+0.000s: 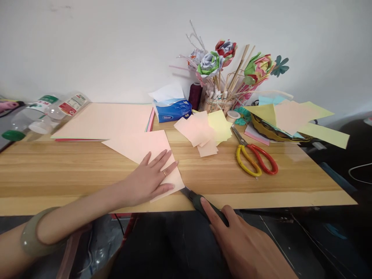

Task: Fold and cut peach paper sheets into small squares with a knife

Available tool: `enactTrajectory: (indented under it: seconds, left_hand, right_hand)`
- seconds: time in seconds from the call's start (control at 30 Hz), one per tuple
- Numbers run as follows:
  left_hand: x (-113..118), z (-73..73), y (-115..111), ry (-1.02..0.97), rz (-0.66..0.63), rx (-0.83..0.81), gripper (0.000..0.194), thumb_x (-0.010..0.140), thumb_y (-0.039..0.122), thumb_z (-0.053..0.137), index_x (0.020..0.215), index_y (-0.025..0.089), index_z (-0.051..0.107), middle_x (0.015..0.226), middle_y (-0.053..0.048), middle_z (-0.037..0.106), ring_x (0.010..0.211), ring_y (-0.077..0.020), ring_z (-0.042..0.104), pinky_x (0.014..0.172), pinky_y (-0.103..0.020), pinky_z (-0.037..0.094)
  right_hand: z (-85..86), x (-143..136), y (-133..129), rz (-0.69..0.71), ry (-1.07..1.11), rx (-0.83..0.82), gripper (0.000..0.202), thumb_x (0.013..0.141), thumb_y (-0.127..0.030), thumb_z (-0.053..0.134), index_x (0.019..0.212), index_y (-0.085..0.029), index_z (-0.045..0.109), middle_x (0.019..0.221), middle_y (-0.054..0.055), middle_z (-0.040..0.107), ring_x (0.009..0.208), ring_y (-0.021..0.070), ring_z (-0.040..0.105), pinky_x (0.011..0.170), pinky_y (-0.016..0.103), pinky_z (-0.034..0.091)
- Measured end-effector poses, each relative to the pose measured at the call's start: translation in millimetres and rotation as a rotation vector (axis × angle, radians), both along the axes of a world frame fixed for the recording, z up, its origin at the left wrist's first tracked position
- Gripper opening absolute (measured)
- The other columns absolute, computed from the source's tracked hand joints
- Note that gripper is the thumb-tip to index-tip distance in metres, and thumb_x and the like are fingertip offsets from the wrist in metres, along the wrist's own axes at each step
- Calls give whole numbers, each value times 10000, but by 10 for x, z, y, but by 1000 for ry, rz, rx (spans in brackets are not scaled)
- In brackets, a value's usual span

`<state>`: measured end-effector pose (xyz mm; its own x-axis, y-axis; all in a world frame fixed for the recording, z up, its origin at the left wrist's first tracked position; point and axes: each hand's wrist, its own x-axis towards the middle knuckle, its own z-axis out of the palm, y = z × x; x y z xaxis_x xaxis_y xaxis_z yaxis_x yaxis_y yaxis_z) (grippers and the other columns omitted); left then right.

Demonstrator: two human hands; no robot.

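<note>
My left hand [158, 172] lies flat with fingers spread on a folded sheet of pale pink paper [139, 145], pressing it to the table [72, 162]. A ring and a bangle are on that hand and arm. In my right hand [235, 232] is a dark-handled utility knife [200, 203], the index finger stretched along its handle. Its blade tip meets the paper's near right corner, at the end of the right edge. Part of the paper is hidden under my left hand.
A stack of coloured paper [107, 118], tissue pack [174, 110] and small paper squares [200, 130] lie behind. Scissors [251, 153] rest at right, near a basket [270, 130]. Paper flowers [210, 64] stand at the back; plastic bottles [43, 110] are left.
</note>
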<state>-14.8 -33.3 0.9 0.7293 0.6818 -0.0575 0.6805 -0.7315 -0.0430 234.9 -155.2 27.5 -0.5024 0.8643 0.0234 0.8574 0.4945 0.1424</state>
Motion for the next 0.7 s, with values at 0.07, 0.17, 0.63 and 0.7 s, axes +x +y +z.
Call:
enactTrajectory:
  seconds: [0.07,0.17,0.63,0.7]
  left_hand:
    - [1,-5,-2,-4,-1,7,664,941,596,140,1458,185,203,1517,-182,104,1407,-303,51,1072,-558,151]
    - [8,-9,-5,1,8,0,690,932,614,141,1461,173,188,1518,-181,92,1408,-309,51,1065,-577,140]
    - [3,-26,-2,-29,7,-9,727,921,631,173,1461,143,177,1514,-198,76,1405,-334,51,1053,-606,128]
    - [9,-15,-3,-27,10,-15,724,922,630,170,1461,146,178,1515,-195,77,1405,-333,53,1053,-607,130]
  right_hand:
    - [-9,16,9,-1,6,-11,778,643,4,418,1389,-150,259,850,31,581,501,126,569,406,227,416]
    - [-27,54,11,3,12,-18,735,697,-11,431,1395,-170,263,857,25,580,519,132,587,406,234,431]
    - [-33,47,46,13,-23,-45,697,739,-42,466,1399,-167,283,850,21,582,507,118,584,408,222,435]
    - [-27,61,43,7,-21,-42,688,752,-49,474,1401,-172,283,848,17,583,512,117,587,405,218,431]
